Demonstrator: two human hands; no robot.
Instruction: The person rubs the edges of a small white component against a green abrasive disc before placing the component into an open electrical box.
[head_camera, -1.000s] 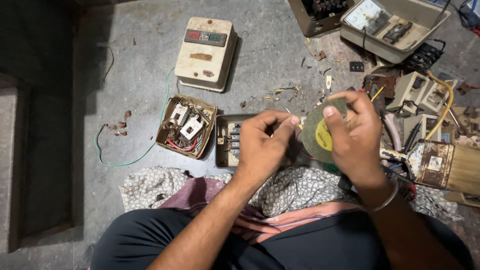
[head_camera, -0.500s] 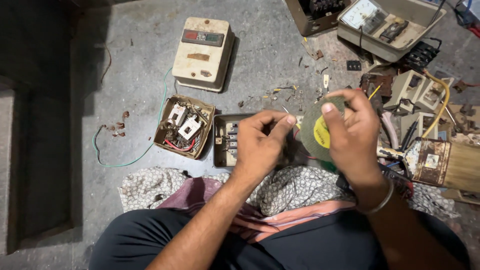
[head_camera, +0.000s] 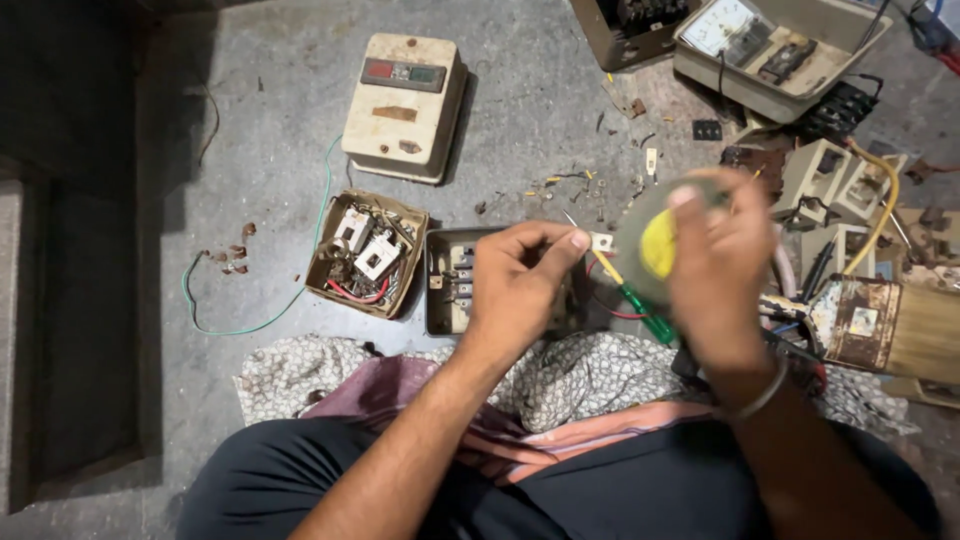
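My left hand (head_camera: 520, 280) hovers over an open grey metal box (head_camera: 447, 282) with terminals inside. Its thumb and forefinger pinch a small whitish piece (head_camera: 601, 242). My right hand (head_camera: 725, 270), blurred and with a bangle on the wrist, grips a round grey-green roll with a yellow centre (head_camera: 648, 240) just right of the left fingertips. A screwdriver with a green handle (head_camera: 640, 312) lies slanted below the roll, its thin shaft pointing up-left between the two hands.
On the concrete floor stand a cream switch box with red and green buttons (head_camera: 405, 105), an open brown box of parts and red wires (head_camera: 365, 255), a green wire (head_camera: 250, 322), a meter case (head_camera: 775, 40), beige switch parts (head_camera: 830, 180) and a rusty tin (head_camera: 868, 320). Patterned cloth (head_camera: 570, 380) covers my lap.
My right hand has shifted slightly with the roll and is now blurred. My left fingertips stay pinched beside it, stretched a little further toward the roll.
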